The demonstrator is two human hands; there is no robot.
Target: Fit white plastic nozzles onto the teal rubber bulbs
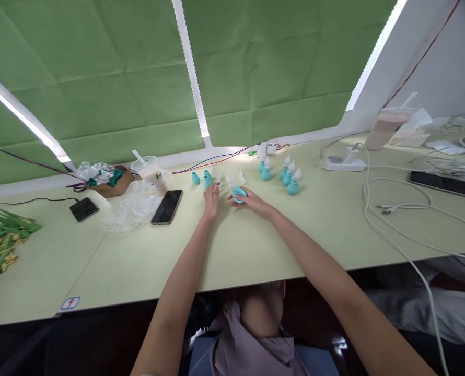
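A teal rounded piece (239, 194) is held in my right hand (252, 201), its fingers wrapped round it. My left hand (211, 198) is just to the left, beside a teal bulb-shaped piece (208, 180); whether its fingers hold anything is too small to tell. Another teal piece (195, 178) stands farther left. Small translucent white tips (242, 177) lie on the table behind my hands. To the right stand several teal bulbs with white tips on top, among them a front one (293, 186) and one farther left (266, 173).
A black phone (167, 207), a plastic bag (132, 208) and a drink cup (151, 172) lie left on the table (248, 250). A cardboard box (117, 183) is beyond. At right are a power strip (344, 162), white cables and a pink drink (385, 128).
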